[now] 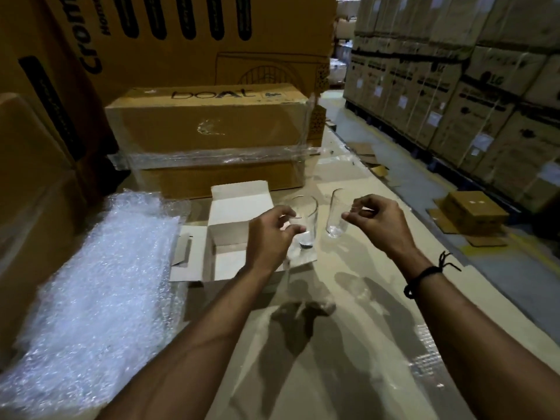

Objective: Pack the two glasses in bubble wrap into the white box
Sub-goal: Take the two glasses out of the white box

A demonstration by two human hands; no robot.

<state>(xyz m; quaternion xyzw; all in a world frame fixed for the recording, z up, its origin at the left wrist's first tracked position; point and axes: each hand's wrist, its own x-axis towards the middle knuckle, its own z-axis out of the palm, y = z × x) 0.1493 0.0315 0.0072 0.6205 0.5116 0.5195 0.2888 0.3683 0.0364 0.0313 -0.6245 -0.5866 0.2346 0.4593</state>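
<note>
Two clear empty glasses stand upright side by side on the cardboard work surface: the left glass (308, 221) and the right glass (335, 215). Just left of them sits the white box (225, 219), its flaps open and nothing visible inside. A large sheet of bubble wrap (100, 283) lies heaped at the left. My left hand (269, 237) hovers at the left glass with fingers spread, its fingertips against the glass's left side. My right hand (377, 221) is at the right glass, with thumb and forefinger close to its right wall. Neither glass is lifted.
A taped brown carton (209, 137) stands right behind the box, with taller cartons (169, 37) behind and to the left. A scrap of clear film (306, 309) lies on the surface near my left forearm. The surface's edge drops to an aisle on the right, lined with stacked cartons (454, 86).
</note>
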